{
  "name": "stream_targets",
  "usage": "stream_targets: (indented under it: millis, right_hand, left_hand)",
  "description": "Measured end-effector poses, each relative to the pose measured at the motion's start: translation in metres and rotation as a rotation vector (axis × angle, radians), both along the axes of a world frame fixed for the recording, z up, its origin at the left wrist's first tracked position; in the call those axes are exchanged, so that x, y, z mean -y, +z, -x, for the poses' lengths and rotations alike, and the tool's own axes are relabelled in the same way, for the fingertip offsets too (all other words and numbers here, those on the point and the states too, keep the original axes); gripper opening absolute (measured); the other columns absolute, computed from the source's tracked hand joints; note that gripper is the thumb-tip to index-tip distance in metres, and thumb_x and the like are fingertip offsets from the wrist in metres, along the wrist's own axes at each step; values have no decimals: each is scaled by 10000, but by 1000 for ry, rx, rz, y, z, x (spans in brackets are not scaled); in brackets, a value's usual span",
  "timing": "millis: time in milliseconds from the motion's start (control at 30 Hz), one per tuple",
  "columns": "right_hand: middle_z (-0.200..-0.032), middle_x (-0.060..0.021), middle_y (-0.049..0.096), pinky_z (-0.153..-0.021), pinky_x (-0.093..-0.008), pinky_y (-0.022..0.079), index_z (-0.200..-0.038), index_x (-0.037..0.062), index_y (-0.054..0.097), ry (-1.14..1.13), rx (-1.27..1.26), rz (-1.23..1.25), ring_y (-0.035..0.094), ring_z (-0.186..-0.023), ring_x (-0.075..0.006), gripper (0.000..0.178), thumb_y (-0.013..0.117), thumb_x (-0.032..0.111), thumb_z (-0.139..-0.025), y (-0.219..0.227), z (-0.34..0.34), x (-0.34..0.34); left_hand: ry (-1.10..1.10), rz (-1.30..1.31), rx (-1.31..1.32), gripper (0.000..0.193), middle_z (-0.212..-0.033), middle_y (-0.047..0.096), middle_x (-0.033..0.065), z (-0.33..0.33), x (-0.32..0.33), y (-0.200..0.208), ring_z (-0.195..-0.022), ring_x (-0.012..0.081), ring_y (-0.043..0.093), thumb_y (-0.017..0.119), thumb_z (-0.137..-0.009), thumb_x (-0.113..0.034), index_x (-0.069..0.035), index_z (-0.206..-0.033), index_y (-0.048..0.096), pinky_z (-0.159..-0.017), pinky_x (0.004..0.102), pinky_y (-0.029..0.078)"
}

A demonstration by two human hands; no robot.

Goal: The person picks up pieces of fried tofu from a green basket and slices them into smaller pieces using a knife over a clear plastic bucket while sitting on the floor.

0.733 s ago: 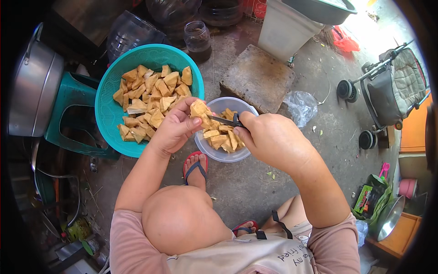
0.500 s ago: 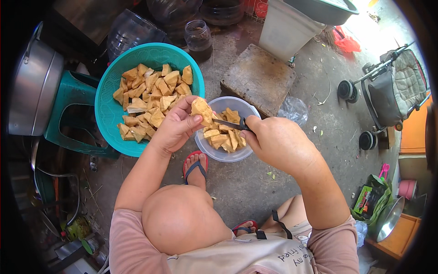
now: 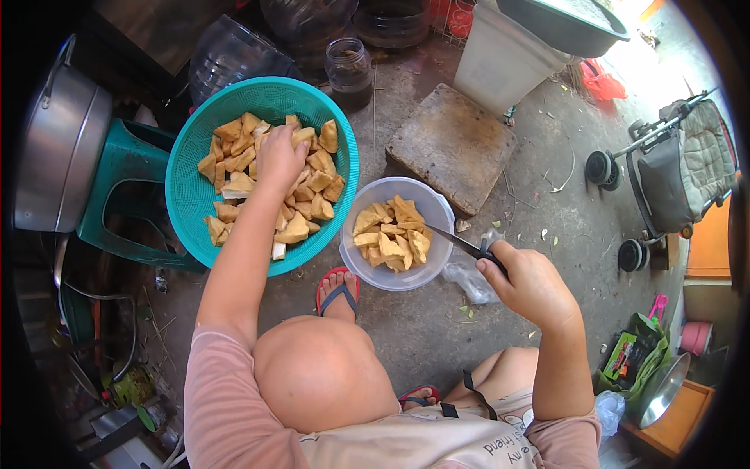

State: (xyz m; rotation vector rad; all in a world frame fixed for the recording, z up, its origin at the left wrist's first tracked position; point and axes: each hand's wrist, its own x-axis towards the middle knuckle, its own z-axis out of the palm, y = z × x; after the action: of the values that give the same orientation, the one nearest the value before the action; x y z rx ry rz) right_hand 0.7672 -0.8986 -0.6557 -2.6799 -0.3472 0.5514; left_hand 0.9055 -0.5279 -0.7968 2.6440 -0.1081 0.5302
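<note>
Reaching into the teal mesh basket [image 3: 187, 148], the left hand [image 3: 283, 160] was among the golden-brown fried pieces [image 3: 293, 228], its fingertips lost behind the back of the hand, so I could not tell whether its grip had closed on one. The right hand [image 3: 531, 285] kept its grip clenched around the black handle of the knife [image 3: 457, 241], the blade slanting up and leftward so that its tip came over the right rim of the clear plastic tub [image 3: 375, 278]. Smaller cut pieces [image 3: 393, 234] lay heaped inside that tub.

The fried pieces looked light, with a firm skin and a paler, softer inside; they would probably dent or tear under a hard pinch and might be a little greasy. Their broad browned faces seemed the best hold, away from the pale cut sides and thin corners.

The knife's edge was the one to mind. The basket and tub stood side by side with little room between them, and a wooden block [image 3: 453, 144] sat close beyond the tub, a crumpled plastic bag [image 3: 473, 281] to its right. Nearer the body, bare floor [image 3: 433, 320] gave more open room, though the sandalled foot [image 3: 338, 302] stood just below the basket
</note>
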Motion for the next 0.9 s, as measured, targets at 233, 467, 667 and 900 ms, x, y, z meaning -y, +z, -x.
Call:
stream_targets:
  millis: [233, 467, 667, 900]
  right_hand:
    - [-656, -223, 592, -620, -495, 464, -824, 5, 543, -28, -33, -21, 598, -677, -414, 293, 564, 286, -903, 0, -3, -1]
    - [-678, -218, 599, -620, -486, 466, -842, 4, 539, 27, 49, -119, 603, -691, -406, 287, 547, 282, -914, 10, -16, -19]
    - [-678, -206, 607, -616, -485, 478, -839, 2, 548, 115, 157, -164, 612, -681, -395, 314, 518, 303, -924, 25, -30, -46]
    - [-677, -186, 626, -611, -471, 505, -858, 8, 573, 168, 222, -71, 632, -666, -374, 292, 517, 289, -919, 31, -20, -56]
  left_hand:
    - [6, -281, -110, 362, -1006, 584, 147, -4, -1, -14, -959, 329, 568, 706, -768, -131, -38, -1106, 613, -855, 426, 453]
    - [-187, 841, -299, 413, -1093, 583, 82, 31, 4, 13, -991, 212, 593, 693, -815, -109, -35, -1197, 555, -856, 318, 502]
    - [-443, 1498, -594, 454, -1209, 571, 55, 86, 47, 57, -1096, 186, 575, 642, -870, -91, -62, -1291, 474, -944, 319, 485]
    - [-533, 1432, -682, 455, -1187, 576, 61, 102, 57, 66, -1120, 191, 564, 668, -847, -113, -73, -1266, 495, -958, 333, 477]
